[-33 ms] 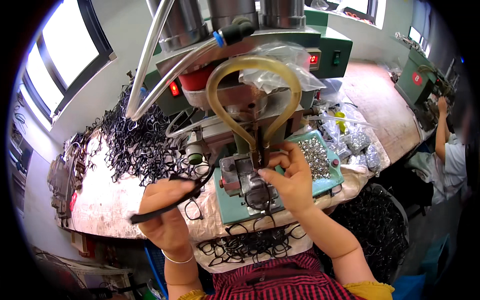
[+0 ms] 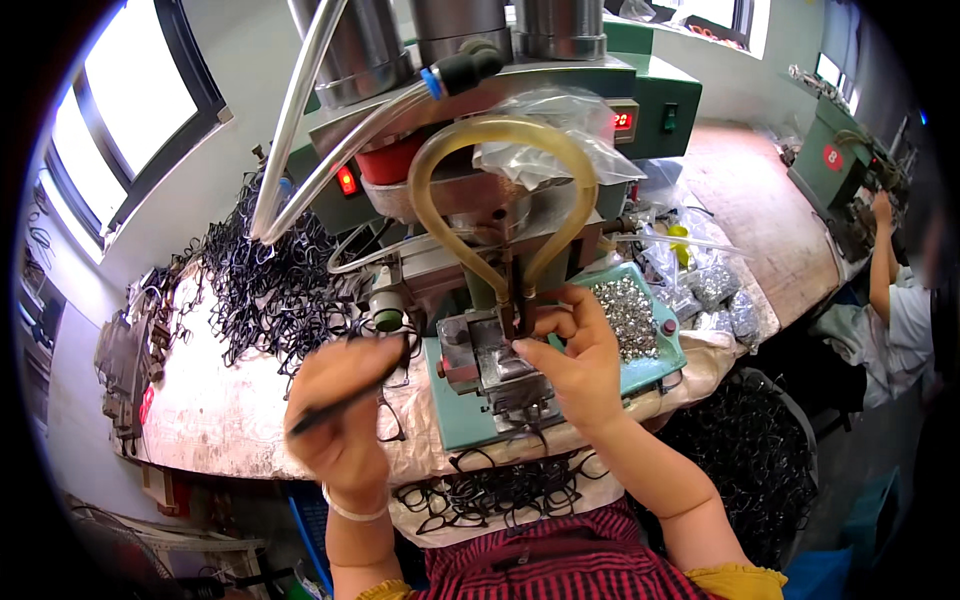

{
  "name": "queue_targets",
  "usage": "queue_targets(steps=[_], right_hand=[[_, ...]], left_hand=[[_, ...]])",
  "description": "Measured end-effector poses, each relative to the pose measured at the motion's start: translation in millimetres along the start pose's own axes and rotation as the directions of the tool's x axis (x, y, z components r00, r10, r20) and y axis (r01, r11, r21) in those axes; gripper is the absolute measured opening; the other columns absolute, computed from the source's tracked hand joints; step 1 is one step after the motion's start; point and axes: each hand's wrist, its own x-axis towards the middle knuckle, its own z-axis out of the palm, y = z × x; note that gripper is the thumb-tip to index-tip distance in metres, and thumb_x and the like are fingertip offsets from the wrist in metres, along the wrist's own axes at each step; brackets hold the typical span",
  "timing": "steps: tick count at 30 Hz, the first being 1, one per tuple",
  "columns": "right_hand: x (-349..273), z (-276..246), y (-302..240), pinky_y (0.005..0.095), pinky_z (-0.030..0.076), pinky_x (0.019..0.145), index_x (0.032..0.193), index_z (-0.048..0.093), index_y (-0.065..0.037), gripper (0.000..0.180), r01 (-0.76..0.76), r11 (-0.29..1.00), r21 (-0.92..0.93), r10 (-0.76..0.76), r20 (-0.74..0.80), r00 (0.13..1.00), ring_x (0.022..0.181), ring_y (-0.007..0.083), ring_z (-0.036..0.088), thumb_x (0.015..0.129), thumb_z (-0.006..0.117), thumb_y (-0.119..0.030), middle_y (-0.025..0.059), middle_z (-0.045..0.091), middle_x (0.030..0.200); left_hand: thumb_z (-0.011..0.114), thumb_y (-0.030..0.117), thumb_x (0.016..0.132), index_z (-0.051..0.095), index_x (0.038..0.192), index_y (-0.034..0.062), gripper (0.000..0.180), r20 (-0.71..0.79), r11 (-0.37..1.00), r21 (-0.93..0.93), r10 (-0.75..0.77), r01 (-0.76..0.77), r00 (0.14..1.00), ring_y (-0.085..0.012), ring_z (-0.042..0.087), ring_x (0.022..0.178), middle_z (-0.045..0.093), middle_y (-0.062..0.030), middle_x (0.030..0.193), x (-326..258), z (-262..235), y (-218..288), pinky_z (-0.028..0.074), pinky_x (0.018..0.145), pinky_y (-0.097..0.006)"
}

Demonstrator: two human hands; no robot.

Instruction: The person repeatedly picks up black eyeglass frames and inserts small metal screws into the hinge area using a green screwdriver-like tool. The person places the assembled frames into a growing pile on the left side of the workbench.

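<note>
My left hand (image 2: pixel 340 415) is closed around a black eyeglass frame (image 2: pixel 352 398), held left of the press and blurred by motion. My right hand (image 2: pixel 585 365) reaches to the press, its thumb and index finger bent together at the metal fixture (image 2: pixel 500 362) under the press head. Whatever sits between those fingertips is too small or hidden to name. A thick yellowish hose (image 2: pixel 585 195) loops down to the head just above them. Beside my right hand, a light green tray (image 2: pixel 650 372) holds many small shiny metal parts (image 2: pixel 628 310).
A large heap of black eyeglass frames (image 2: pixel 265 270) covers the table's left side. More frames (image 2: pixel 490 495) lie on cloth before me, and a sack (image 2: pixel 745 450) of black pieces stands at right. Plastic bags (image 2: pixel 715 285) lie beyond the tray. Another person (image 2: pixel 900 320) works far right.
My left hand has shifted slightly right and turned, tilting the eyeglass frame with it. My right hand stays at the fixture, nearly unmoved.
</note>
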Motion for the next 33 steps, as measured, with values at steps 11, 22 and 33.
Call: queue_targets(steps=[11, 22, 33], right_hand=[[6, -94, 18, 0.0469, 0.042, 0.106, 0.101, 0.070, -0.004, 0.026, 0.118, 0.228, -0.966, -0.168, 0.080, 0.982, 0.126, 0.0368, 0.052, 0.077, 0.072, -0.013, 0.0190, 0.062, 0.121], [-6, -148, 45, 0.0443, 0.040, 0.105, 0.094, 0.071, -0.004, 0.013, 0.112, 0.158, -0.981, -0.273, 0.065, 0.960, 0.123, 0.0387, 0.054, 0.081, 0.070, -0.006, 0.0206, 0.063, 0.123], [-3, -139, 51, 0.0263, 0.048, 0.080, 0.098, 0.070, 0.001, 0.011, 0.108, 0.633, -0.767, -0.278, -0.094, 0.956, 0.084, 0.0120, 0.062, 0.091, 0.061, -0.002, 0.0048, 0.069, 0.090]], left_hand=[[0.067, 0.010, 0.078, 0.072, 0.103, 0.0078, 0.026, 0.435, 0.967, -0.027, 0.238, -0.252, 0.868, -0.0253, 0.056, 0.079, 0.072, -0.0064, 0.106, -37, 39, -10, 0.050, 0.087, -0.045], [0.065, 0.009, 0.074, 0.067, 0.102, 0.0072, 0.028, 0.341, 0.963, -0.130, 0.268, -0.238, 0.901, -0.0252, 0.055, 0.085, 0.067, -0.0047, 0.113, -58, 50, -21, 0.048, 0.090, -0.049], [0.057, 0.015, 0.099, 0.067, 0.117, 0.0002, 0.025, 0.109, 0.852, 0.193, -0.512, 0.487, 0.852, -0.0273, 0.060, 0.097, 0.064, -0.0133, 0.104, -91, -5, -187, 0.046, 0.087, -0.035]])
